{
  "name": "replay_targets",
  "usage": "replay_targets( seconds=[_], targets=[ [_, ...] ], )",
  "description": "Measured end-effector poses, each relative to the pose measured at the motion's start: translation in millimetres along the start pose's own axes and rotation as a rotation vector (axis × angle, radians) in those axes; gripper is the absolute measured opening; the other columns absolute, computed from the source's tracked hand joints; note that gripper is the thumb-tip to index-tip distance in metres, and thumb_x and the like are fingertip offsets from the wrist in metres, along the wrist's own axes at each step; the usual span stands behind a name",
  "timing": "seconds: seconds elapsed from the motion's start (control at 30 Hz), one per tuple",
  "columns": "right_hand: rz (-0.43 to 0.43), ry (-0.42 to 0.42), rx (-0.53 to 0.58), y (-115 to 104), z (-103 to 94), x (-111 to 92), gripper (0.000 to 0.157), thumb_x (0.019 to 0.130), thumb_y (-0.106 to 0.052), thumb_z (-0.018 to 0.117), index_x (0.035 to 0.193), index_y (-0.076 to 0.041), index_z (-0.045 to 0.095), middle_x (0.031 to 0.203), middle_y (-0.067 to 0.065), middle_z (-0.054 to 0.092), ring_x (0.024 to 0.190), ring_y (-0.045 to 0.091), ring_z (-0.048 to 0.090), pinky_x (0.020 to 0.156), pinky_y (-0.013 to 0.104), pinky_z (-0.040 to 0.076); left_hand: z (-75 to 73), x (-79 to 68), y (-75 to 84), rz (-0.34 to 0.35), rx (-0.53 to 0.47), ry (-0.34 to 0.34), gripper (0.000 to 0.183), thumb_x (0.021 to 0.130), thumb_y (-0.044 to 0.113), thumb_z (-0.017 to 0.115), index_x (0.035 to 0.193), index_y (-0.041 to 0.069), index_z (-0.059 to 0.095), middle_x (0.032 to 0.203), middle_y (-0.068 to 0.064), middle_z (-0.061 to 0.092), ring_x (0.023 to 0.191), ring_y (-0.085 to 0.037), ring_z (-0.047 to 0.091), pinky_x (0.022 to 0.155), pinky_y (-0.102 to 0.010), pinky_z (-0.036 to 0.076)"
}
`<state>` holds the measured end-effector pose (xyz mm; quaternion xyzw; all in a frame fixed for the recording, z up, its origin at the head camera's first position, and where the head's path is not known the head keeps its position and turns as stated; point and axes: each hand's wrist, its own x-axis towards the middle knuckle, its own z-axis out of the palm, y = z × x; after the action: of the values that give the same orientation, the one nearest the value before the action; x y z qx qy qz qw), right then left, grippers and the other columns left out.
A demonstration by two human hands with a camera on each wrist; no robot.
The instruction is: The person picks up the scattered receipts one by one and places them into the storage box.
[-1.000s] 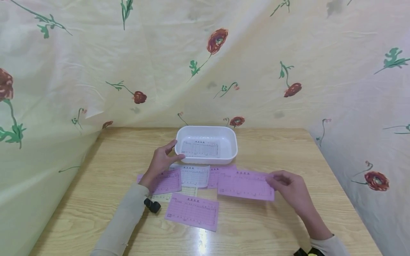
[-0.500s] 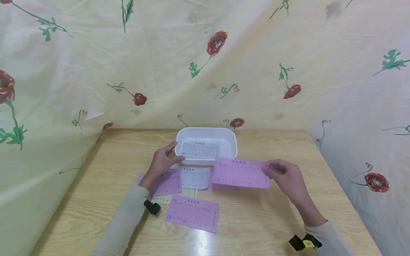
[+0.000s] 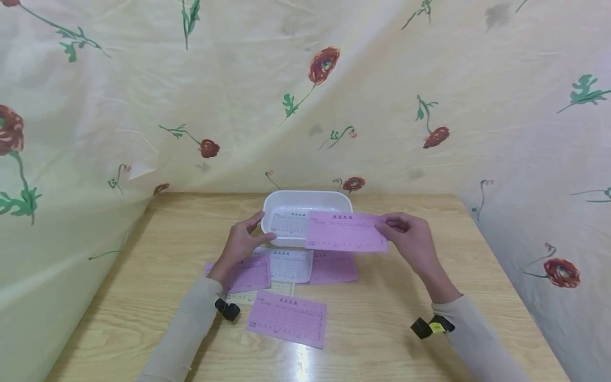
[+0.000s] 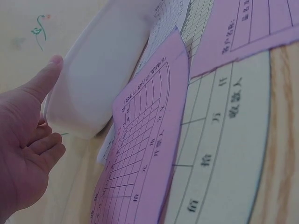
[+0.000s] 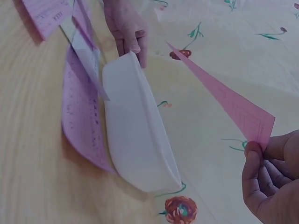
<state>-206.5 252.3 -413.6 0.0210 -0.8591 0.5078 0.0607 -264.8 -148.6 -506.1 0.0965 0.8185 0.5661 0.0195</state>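
Note:
A pink printed form slip (image 3: pixel 346 232) is pinched by its right end between the thumb and fingers of my right hand (image 3: pixel 409 240). It hangs over the front right part of a white plastic tray (image 3: pixel 305 196), hiding that part in the head view. Inside the tray lies a white form slip (image 3: pixel 288 225). My left hand (image 3: pixel 242 240) grips the tray's left end, thumb at the front rim. In the left wrist view the thumb (image 4: pixel 49 77) lies against the tray's wall, with the other fingers curled below. The right wrist view shows the pinched pink slip (image 5: pixel 233 105) tilted above the tray.
In front of the tray several slips overlap on the wooden table (image 3: pixel 382 339): a white one (image 3: pixel 291 267), a pink one (image 3: pixel 334 269) at right, a pink one (image 3: pixel 250 275) over a yellowish one (image 3: pixel 284 288) at left. Nearer lies another pink slip (image 3: pixel 288 319). A floral curtain (image 3: pixel 238 95) hangs behind.
My right hand has carried the pink slip up, forward and to the left, from above the table to over the tray's front right. The left hand has stayed at the tray's left end.

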Motion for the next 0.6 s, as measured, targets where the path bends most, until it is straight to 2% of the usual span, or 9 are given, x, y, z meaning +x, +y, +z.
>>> replay_targets(
  seconds=[0.37,0.6],
  targets=[
    [-0.026,0.009,0.1,-9.2,28.4,41.2,0.032,0.093,-0.016,0.077,0.114,0.007,0.071,0.105,0.024,0.072,0.081,0.006,0.07,0.074,0.024,0.065,-0.8,2.4,-1.0,-0.006,-0.002,0.0,0.093,0.08,0.041,0.087,0.153,0.004,0.043,0.163,-0.011,0.036,0.15,-0.03,0.034,0.122,-0.042,0.036],
    [0.008,-0.005,0.11,-7.8,46.5,65.0,0.029,0.095,-0.012,0.075,0.117,0.006,0.07,0.108,0.025,0.072,0.082,0.011,0.07,0.076,0.028,0.065,-0.6,1.8,-3.1,-0.009,0.002,0.005,0.093,0.08,0.04,0.087,0.153,0.004,0.043,0.162,-0.009,0.036,0.15,-0.029,0.035,0.121,-0.041,0.037]
  ],
)
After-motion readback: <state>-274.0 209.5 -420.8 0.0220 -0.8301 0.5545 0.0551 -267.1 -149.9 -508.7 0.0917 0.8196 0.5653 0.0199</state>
